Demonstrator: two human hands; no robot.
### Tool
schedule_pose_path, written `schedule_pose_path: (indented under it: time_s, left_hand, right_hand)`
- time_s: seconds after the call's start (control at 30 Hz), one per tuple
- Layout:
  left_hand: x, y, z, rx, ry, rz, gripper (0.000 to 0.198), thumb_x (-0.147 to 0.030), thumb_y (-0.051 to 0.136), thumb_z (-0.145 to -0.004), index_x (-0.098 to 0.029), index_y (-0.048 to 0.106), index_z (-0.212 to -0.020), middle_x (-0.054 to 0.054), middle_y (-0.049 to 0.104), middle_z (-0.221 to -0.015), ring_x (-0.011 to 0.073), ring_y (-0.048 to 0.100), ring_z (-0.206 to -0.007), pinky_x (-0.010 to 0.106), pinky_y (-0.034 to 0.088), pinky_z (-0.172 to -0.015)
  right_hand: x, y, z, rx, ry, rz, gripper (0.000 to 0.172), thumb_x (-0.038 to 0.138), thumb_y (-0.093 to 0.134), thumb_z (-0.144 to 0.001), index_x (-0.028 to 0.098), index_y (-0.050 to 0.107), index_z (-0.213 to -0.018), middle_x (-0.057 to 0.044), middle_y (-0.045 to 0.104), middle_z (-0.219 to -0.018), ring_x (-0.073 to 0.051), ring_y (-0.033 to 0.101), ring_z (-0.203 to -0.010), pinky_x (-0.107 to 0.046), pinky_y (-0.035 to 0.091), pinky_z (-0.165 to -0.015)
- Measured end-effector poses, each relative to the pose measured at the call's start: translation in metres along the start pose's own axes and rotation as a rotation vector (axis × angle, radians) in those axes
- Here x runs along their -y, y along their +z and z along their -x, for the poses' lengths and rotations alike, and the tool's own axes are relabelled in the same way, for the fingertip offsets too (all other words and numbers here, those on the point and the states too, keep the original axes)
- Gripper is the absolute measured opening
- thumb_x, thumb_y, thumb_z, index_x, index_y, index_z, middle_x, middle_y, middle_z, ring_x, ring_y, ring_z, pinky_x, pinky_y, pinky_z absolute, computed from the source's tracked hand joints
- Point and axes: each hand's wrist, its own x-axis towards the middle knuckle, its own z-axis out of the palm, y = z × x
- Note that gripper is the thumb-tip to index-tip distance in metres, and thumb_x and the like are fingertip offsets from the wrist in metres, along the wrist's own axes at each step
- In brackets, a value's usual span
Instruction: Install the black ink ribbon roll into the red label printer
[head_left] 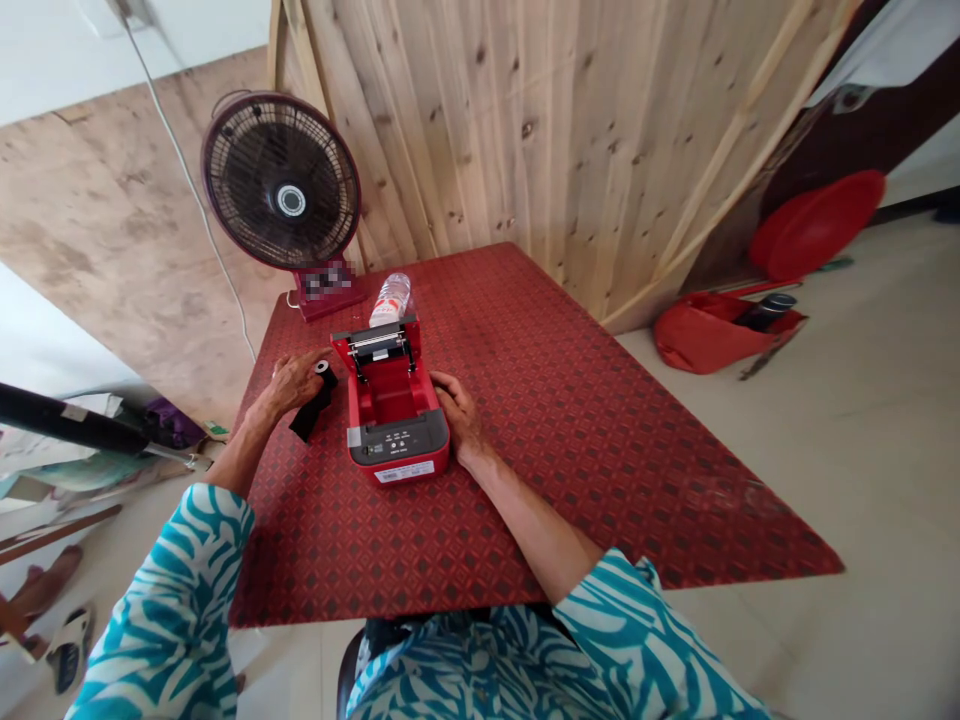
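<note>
A red portable label printer [397, 450] sits near the centre of the frame on a red patterned table covering [600, 480]. Its lid stands open and its roll compartment [388, 392] shows bare red. Left of the printer and outside it, the person's left hand [292, 385] curls partly closed over a black roll [324, 372], with a black strip [307, 420] trailing from it. The right hand [457, 412], half open, rests against the printer's right side.
</note>
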Motion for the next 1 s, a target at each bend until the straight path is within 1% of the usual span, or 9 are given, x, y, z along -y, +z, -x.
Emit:
schedule_pose_path:
  time_s: [0.1, 0.23, 0.3, 0.4, 0.5, 0.6, 0.7, 0.8, 1.0]
  left_hand:
    - [-0.005, 0.000, -0.006, 0.073, -0.012, -0.043, 0.056, -0.012, 0.045, -0.072, -0.021, 0.059, -0.125, 0.009, 0.071, -0.111, 0.0263, 0.064, -0.105, 0.046, 0.029, -0.109]
    - [-0.002, -0.006, -0.007, 0.089, -0.080, 0.069, 0.045, -0.017, 0.052, -0.071, -0.025, 0.067, -0.112, 0.006, 0.073, -0.102, 0.0256, 0.066, -0.100, 0.036, 0.044, -0.095]
    - [0.002, -0.013, -0.002, 0.081, -0.130, 0.230, 0.041, -0.023, 0.058, -0.070, -0.023, 0.068, -0.110, 0.006, 0.073, -0.096, 0.0246, 0.067, -0.092, 0.032, 0.049, -0.083]
    - [0.006, -0.030, 0.014, 0.027, -0.169, 0.644, 0.045, -0.038, 0.066, -0.069, -0.018, 0.067, -0.109, 0.006, 0.072, -0.087, 0.0208, 0.066, -0.076, 0.029, 0.051, -0.069]
    - [0.004, -0.050, 0.040, -0.070, -0.187, 0.999, 0.052, -0.044, 0.077, -0.063, -0.019, 0.066, -0.107, 0.005, 0.071, -0.088, 0.0166, 0.063, -0.070, 0.025, 0.051, -0.064]
    - [-0.011, -0.063, 0.063, -0.088, -0.167, 1.139, 0.056, -0.045, 0.082, -0.060, -0.019, 0.066, -0.107, 0.005, 0.071, -0.089, 0.0157, 0.063, -0.069, 0.024, 0.051, -0.062]
    - [-0.035, -0.063, 0.072, -0.015, -0.067, 1.086, 0.053, -0.044, 0.080, -0.064, -0.018, 0.066, -0.107, 0.007, 0.071, -0.091, 0.0189, 0.065, -0.079, 0.027, 0.053, -0.070]
    - [-0.062, -0.054, 0.066, 0.047, 0.076, 0.925, 0.049, -0.047, 0.075, -0.071, -0.019, 0.067, -0.110, 0.008, 0.070, -0.094, 0.0201, 0.065, -0.084, 0.029, 0.053, -0.072]
    - [-0.095, -0.046, 0.055, -0.005, 0.267, 0.605, 0.035, -0.039, 0.069, -0.078, -0.022, 0.069, -0.108, 0.005, 0.069, -0.094, 0.0184, 0.065, -0.083, 0.029, 0.052, -0.078]
  right_hand:
    - [0.000, 0.001, -0.001, 0.001, -0.003, 0.001, 0.031, 0.038, 0.055, -0.078, 0.026, 0.066, -0.104, -0.002, 0.068, -0.113, -0.021, 0.059, -0.111, -0.041, 0.044, -0.100]
    - [-0.001, 0.000, -0.001, 0.007, -0.007, 0.005, 0.031, 0.038, 0.054, -0.079, 0.027, 0.065, -0.105, -0.002, 0.068, -0.115, -0.021, 0.059, -0.112, -0.040, 0.044, -0.099]
    - [-0.001, 0.000, -0.001, 0.006, -0.012, 0.012, 0.030, 0.037, 0.054, -0.080, 0.027, 0.065, -0.105, -0.001, 0.068, -0.115, -0.020, 0.058, -0.112, -0.040, 0.043, -0.100]
    - [-0.001, 0.000, -0.002, 0.012, -0.022, 0.010, 0.030, 0.037, 0.053, -0.080, 0.027, 0.066, -0.105, -0.001, 0.068, -0.113, -0.020, 0.059, -0.110, -0.040, 0.043, -0.100]
    - [0.000, 0.000, -0.002, 0.016, -0.034, 0.009, 0.030, 0.037, 0.052, -0.079, 0.026, 0.066, -0.104, -0.001, 0.069, -0.111, -0.020, 0.060, -0.108, -0.040, 0.043, -0.100]
    - [0.000, 0.001, -0.002, 0.002, -0.049, 0.029, 0.030, 0.036, 0.052, -0.079, 0.026, 0.066, -0.104, -0.001, 0.069, -0.110, -0.020, 0.060, -0.108, -0.040, 0.041, -0.102]
    - [0.000, 0.001, -0.002, -0.010, -0.050, 0.023, 0.029, 0.035, 0.053, -0.079, 0.026, 0.066, -0.103, 0.000, 0.069, -0.110, -0.020, 0.060, -0.108, -0.040, 0.041, -0.102]
    - [-0.001, 0.002, -0.001, -0.005, -0.038, 0.003, 0.029, 0.036, 0.053, -0.079, 0.026, 0.066, -0.103, 0.000, 0.069, -0.109, -0.019, 0.060, -0.107, -0.040, 0.043, -0.101]
    - [-0.002, 0.000, -0.002, 0.026, -0.045, 0.021, 0.030, 0.037, 0.051, -0.081, 0.028, 0.065, -0.106, 0.000, 0.068, -0.113, -0.019, 0.059, -0.110, -0.040, 0.041, -0.102]
